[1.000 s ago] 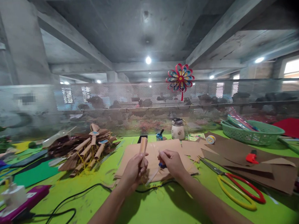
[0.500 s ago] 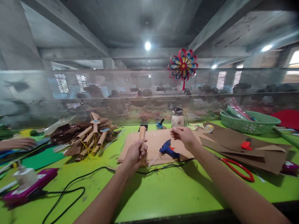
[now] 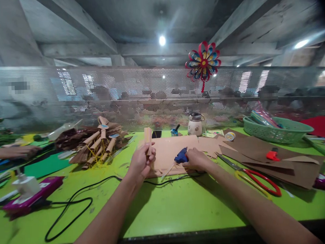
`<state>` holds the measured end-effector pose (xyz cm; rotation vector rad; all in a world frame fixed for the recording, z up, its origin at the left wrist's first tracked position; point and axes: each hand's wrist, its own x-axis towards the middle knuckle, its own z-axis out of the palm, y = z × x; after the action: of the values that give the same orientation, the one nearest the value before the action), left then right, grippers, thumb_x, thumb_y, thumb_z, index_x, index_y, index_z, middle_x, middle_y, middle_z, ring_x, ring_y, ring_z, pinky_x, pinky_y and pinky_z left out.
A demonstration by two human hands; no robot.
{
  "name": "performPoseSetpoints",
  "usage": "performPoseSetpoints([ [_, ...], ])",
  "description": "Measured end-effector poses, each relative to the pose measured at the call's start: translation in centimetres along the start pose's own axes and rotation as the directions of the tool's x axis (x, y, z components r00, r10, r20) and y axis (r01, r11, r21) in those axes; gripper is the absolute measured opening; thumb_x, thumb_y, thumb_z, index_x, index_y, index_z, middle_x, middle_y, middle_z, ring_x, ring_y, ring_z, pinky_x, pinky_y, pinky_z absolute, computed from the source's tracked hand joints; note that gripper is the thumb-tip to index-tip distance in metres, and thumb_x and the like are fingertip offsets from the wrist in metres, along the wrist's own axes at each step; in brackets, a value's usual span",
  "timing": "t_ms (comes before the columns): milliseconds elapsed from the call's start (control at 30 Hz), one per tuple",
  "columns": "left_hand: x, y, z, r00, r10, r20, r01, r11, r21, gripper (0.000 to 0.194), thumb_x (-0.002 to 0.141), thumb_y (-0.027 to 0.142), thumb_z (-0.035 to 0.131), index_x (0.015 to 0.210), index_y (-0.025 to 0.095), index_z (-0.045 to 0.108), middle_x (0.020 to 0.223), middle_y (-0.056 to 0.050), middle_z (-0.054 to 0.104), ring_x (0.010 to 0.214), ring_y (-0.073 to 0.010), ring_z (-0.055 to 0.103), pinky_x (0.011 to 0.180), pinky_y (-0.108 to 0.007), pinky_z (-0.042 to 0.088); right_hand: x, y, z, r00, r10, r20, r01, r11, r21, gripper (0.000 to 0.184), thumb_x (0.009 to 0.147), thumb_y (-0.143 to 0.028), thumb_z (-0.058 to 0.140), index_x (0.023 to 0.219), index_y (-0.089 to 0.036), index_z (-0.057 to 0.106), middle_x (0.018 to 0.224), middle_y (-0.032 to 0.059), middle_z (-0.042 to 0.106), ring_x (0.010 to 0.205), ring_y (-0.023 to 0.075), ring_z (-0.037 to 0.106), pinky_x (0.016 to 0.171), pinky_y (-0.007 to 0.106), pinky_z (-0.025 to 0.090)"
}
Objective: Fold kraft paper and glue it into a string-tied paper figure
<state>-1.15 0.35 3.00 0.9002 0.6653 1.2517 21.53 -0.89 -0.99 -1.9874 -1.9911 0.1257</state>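
Upright in my left hand (image 3: 140,161) is a narrow folded piece of tan paper (image 3: 147,136), the fingers closed around its lower part. My right hand (image 3: 196,159) has its fingers around the handle of a blue hot glue gun (image 3: 181,155), whose nozzle end points left. The gun is low over a stack of tan paper sheets (image 3: 168,146), and my hand covers its handle and trigger. A black cord (image 3: 100,181) runs across the green table below the sheets.
Scissors (image 3: 249,172) and brown paper sheets (image 3: 259,156) lie to the right, near a green basket (image 3: 280,130). Bundled folded-paper pieces (image 3: 99,142) and a purple power strip (image 3: 39,194) are left. A thermos (image 3: 195,126) stands behind. Another person's hand (image 3: 22,152) is far left.
My right hand has come down from near the thermos and taken hold of the glue gun. My left hand has moved slightly left with the folded paper.
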Motion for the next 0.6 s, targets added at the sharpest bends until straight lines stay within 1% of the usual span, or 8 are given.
performPoseSetpoints([
  [67, -0.3, -0.2, 0.2, 1.000, -0.017, 0.021, 0.017, 1.000, 0.007, 0.015, 0.084, 0.017, 0.043, 0.094, 0.010, 0.052, 0.055, 0.002, 0.047, 0.035, -0.0031, 0.032, 0.031, -0.012, 0.015, 0.1, -0.6, 0.8, 1.000, 0.025, 0.012, -0.024, 0.996, -0.088, 0.030, 0.058, -0.029, 0.066, 0.082, -0.011, 0.068, 0.091, 0.0180, 0.065, 0.086, 0.0305, 0.058, 0.063, 0.031, 0.042],
  [200, -0.8, 0.3, 0.5, 0.998, -0.019, 0.062, 0.019, 1.000, -0.003, 0.015, 0.084, 0.017, 0.043, 0.095, 0.010, 0.052, 0.056, 0.002, 0.047, 0.036, -0.0031, 0.032, 0.031, -0.012, 0.016, 0.2, -0.9, 1.6, 0.998, 0.055, 0.009, -0.053, 0.982, -0.183, 0.027, 0.056, -0.022, 0.064, 0.080, -0.013, 0.067, 0.083, 0.0149, 0.067, 0.074, 0.0255, 0.061, 0.058, 0.028, 0.041],
  [267, -1.0, 0.6, 0.6, 0.998, -0.012, 0.065, 0.013, 1.000, -0.013, 0.015, 0.084, 0.017, 0.043, 0.094, 0.010, 0.052, 0.056, 0.002, 0.047, 0.036, -0.0030, 0.032, 0.031, -0.012, 0.016, 0.0, -0.9, 1.8, 0.998, 0.066, -0.022, -0.069, 0.976, -0.207, 0.025, 0.058, -0.023, 0.062, 0.081, -0.013, 0.066, 0.084, 0.0146, 0.066, 0.074, 0.0247, 0.060, 0.058, 0.028, 0.040],
  [333, -1.2, 0.8, 0.7, 0.998, -0.005, 0.055, 0.007, 1.000, -0.023, 0.015, 0.084, 0.017, 0.042, 0.094, 0.010, 0.051, 0.056, 0.002, 0.047, 0.036, -0.0029, 0.032, 0.031, -0.011, 0.016, -0.3, -0.8, 2.0, 0.995, 0.073, -0.062, -0.085, 0.971, -0.225, 0.025, 0.063, -0.025, 0.058, 0.084, -0.012, 0.065, 0.088, 0.0152, 0.065, 0.079, 0.0252, 0.060, 0.061, 0.028, 0.041],
  [433, -1.5, 0.9, 0.9, 0.999, 0.010, 0.045, -0.008, 0.999, -0.032, 0.015, 0.084, 0.016, 0.042, 0.093, 0.010, 0.052, 0.055, 0.002, 0.047, 0.036, -0.0027, 0.032, 0.032, -0.011, 0.017, -0.7, -0.5, 1.7, 0.985, 0.060, -0.162, -0.096, 0.970, -0.223, 0.027, 0.071, -0.031, 0.053, 0.088, -0.012, 0.063, 0.092, 0.0148, 0.063, 0.085, 0.0253, 0.057, 0.066, 0.029, 0.041],
  [500, -1.5, 0.9, 0.8, 0.999, 0.021, 0.046, -0.019, 0.999, -0.035, 0.014, 0.083, 0.017, 0.043, 0.092, 0.010, 0.052, 0.054, 0.002, 0.047, 0.035, -0.0028, 0.032, 0.031, -0.011, 0.017, -0.8, -0.1, 0.9, 0.963, 0.056, -0.263, -0.104, 0.980, -0.173, 0.029, 0.073, -0.033, 0.052, 0.090, -0.013, 0.062, 0.092, 0.0135, 0.062, 0.084, 0.0237, 0.056, 0.068, 0.029, 0.041],
  [567, -1.4, 0.7, 0.7, 0.998, 0.034, 0.048, -0.032, 0.999, -0.042, 0.014, 0.082, 0.017, 0.044, 0.091, 0.010, 0.052, 0.054, 0.002, 0.047, 0.035, -0.0029, 0.032, 0.031, -0.012, 0.017, -0.5, 0.9, -0.2, 0.920, 0.057, -0.387, -0.103, 0.990, -0.100, 0.028, 0.074, -0.032, 0.052, 0.091, -0.013, 0.062, 0.089, 0.0127, 0.062, 0.081, 0.0224, 0.056, 0.069, 0.029, 0.041],
  [600, -1.3, 0.5, 0.6, 0.998, 0.038, 0.048, -0.036, 0.998, -0.047, 0.014, 0.082, 0.018, 0.045, 0.091, 0.010, 0.052, 0.054, 0.001, 0.048, 0.034, -0.0029, 0.032, 0.031, -0.012, 0.016, -0.4, 1.5, -0.9, 0.889, 0.064, -0.454, -0.104, 0.993, -0.062, 0.028, 0.074, -0.031, 0.052, 0.092, -0.012, 0.062, 0.088, 0.0127, 0.062, 0.081, 0.0224, 0.056, 0.070, 0.030, 0.042],
])
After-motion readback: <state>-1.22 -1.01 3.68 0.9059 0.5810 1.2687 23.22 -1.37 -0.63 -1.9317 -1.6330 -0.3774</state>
